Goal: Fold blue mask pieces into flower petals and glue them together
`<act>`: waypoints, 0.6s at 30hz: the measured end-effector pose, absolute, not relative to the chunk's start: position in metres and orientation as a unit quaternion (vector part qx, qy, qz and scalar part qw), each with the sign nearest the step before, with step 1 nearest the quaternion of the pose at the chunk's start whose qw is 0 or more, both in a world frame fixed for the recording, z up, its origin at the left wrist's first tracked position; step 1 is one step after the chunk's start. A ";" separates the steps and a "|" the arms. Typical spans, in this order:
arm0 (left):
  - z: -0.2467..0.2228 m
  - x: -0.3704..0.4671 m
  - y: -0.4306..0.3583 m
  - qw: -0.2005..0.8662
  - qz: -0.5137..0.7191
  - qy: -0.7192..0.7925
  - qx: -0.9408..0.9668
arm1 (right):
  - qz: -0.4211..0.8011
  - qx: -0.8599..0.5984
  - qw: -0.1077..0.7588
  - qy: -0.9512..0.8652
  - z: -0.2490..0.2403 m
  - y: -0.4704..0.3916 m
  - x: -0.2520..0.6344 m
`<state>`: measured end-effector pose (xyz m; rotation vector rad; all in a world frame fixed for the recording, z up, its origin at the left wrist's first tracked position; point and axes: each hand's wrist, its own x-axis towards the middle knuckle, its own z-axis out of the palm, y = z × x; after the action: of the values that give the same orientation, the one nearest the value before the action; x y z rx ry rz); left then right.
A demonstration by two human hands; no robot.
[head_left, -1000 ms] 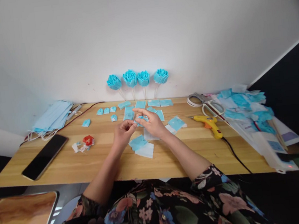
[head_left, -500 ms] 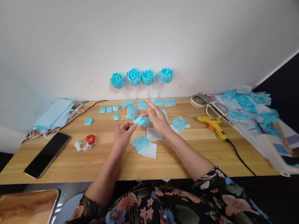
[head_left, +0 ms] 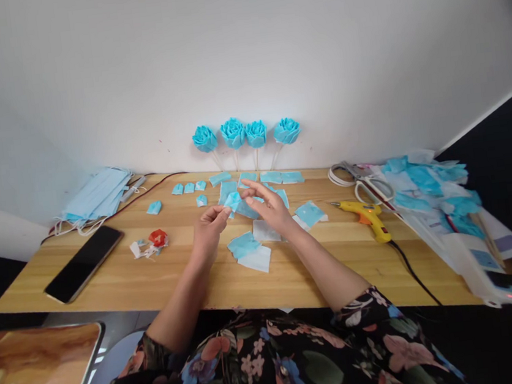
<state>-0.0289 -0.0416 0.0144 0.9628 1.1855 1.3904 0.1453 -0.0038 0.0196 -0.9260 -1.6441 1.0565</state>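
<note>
A small folded blue piece (head_left: 233, 201) is pinched between the thumb and fingers of my left hand (head_left: 209, 228). Just right of that piece is my right hand (head_left: 269, 206), its fingers apart and nothing visible between them. Blue and white fabric squares (head_left: 254, 259) lie on the wooden table (head_left: 156, 289) below and around both hands. Several small folded blue petals (head_left: 189, 188) sit behind my left hand, and one more petal (head_left: 154, 208) lies farther left.
Blue flowers (head_left: 233, 133) on sticks lean against the wall. At left are masks (head_left: 97, 195), a phone (head_left: 83, 264) and a red item (head_left: 157, 237) with scraps. At right are a yellow glue gun (head_left: 370, 219), scissors (head_left: 373, 191), tape (head_left: 339, 174), blue scraps (head_left: 414, 177) and a power strip (head_left: 472, 266).
My right hand has drawn away from the folded blue piece and its fingers have spread. My left hand has moved slightly left, still pinching the piece. The whole view has shifted a little.
</note>
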 end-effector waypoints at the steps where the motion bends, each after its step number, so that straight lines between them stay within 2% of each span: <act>1: 0.014 -0.029 -0.041 0.514 0.579 0.491 0.399 | 0.437 -0.373 0.465 -0.673 0.019 -0.004 0.144; 14: 0.013 -0.025 -0.042 0.508 0.582 0.495 0.397 | 0.464 -0.376 0.448 -0.665 0.010 -0.001 0.139; 18: 0.012 -0.026 -0.041 0.506 0.588 0.496 0.391 | 0.509 -0.338 0.485 -0.626 0.012 0.004 0.147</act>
<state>-0.0261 -0.0413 0.0120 0.9435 1.1957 1.4181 0.1465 0.0043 0.0124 -0.8233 -1.5233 1.2404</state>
